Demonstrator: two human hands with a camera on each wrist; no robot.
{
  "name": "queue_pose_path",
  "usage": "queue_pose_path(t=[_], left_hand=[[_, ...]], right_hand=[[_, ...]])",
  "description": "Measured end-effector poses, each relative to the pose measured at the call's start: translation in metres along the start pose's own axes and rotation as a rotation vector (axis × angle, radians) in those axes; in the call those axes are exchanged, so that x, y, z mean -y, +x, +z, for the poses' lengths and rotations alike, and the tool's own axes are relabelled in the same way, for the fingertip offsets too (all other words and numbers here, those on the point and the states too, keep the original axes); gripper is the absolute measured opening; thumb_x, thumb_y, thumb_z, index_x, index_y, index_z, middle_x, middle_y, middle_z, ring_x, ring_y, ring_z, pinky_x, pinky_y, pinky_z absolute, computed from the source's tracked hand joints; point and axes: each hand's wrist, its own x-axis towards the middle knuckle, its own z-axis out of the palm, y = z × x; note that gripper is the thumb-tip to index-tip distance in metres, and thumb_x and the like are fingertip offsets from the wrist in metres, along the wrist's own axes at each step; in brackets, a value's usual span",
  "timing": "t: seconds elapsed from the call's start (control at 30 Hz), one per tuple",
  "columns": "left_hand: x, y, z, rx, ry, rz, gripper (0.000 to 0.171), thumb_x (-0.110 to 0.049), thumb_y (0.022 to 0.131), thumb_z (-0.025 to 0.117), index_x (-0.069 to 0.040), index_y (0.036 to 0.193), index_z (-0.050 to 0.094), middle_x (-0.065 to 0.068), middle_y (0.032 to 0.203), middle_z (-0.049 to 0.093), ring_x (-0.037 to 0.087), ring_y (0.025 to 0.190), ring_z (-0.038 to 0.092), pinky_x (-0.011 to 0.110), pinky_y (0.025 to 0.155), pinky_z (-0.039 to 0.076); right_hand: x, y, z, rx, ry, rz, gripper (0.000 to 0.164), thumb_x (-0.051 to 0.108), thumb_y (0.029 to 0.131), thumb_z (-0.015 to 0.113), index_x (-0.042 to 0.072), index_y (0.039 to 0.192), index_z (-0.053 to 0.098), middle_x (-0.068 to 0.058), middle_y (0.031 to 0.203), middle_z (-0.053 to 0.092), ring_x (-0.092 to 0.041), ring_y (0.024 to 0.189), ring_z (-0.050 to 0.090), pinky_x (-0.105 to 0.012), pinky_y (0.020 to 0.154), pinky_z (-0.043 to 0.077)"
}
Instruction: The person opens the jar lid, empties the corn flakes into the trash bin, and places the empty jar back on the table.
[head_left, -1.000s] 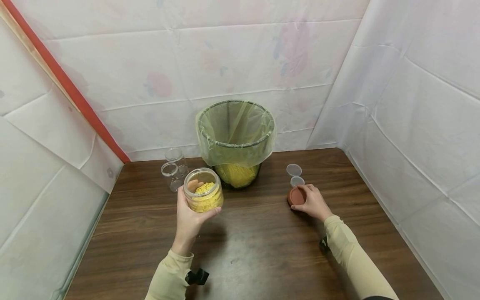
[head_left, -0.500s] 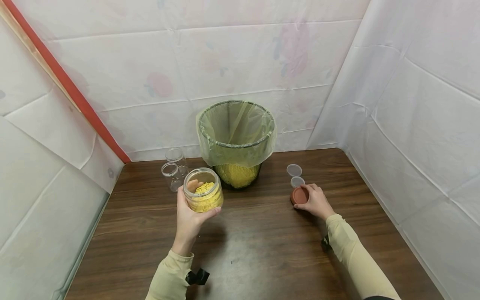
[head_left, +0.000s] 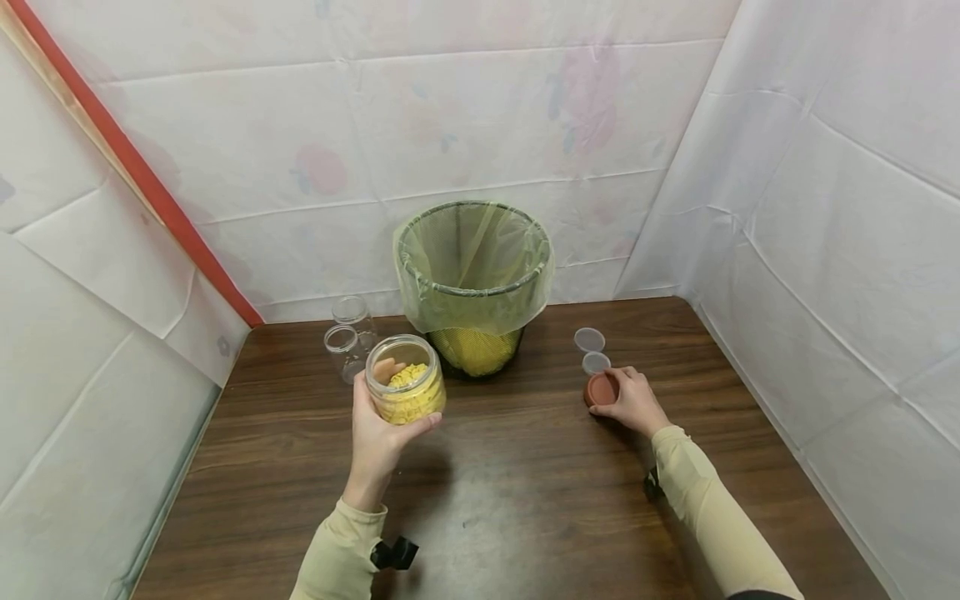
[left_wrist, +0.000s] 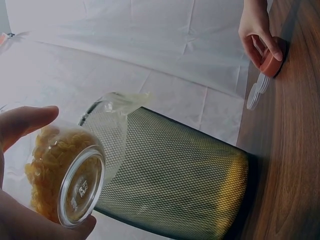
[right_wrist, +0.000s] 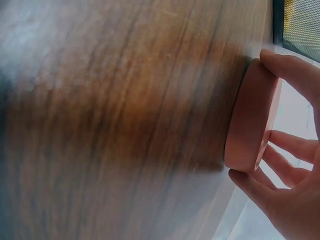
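My left hand [head_left: 381, 442] grips a clear jar [head_left: 406, 380] part-filled with small yellow pieces [head_left: 411, 398], its mouth uncovered and tipped toward me. The left wrist view shows the base of the jar [left_wrist: 82, 187] and the thumb and fingers around its side. Over on the right, my right hand [head_left: 632, 402] holds a reddish-brown round lid [head_left: 601, 390] by its edge, low at the table top. In the right wrist view the thumb and fingers span the rim of this lid [right_wrist: 252, 117].
A mesh wastebasket [head_left: 480, 292] with a yellowish bag liner stands at the back middle. Two clear jars [head_left: 347, 350] stand to its left. Two translucent lids [head_left: 589, 340] lie behind the right hand. White sheeting [head_left: 847, 208] borders the wooden table [head_left: 517, 500].
The right hand has shifted slightly right with the brown lid. The left hand and its jar have stayed almost still.
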Motion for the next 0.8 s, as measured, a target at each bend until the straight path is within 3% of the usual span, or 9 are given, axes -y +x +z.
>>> queue_pose_path(t=[0.8], left_hand=[[-0.0042,0.0037,-0.0007,-0.007,0.018,0.006,0.094,0.022,0.050,0.080,0.000,0.132,0.039,0.013,0.128,0.050,0.023,0.117,0.048,0.019,0.097,0.042]], right_hand=[[-0.0029,0.0036,0.0018,-0.003,0.003,-0.026,0.082,0.039,0.067,0.084,-0.004,0.129,0.052,-0.025,0.120,0.056,-0.041,0.107,0.053,-0.052,0.084,0.048]])
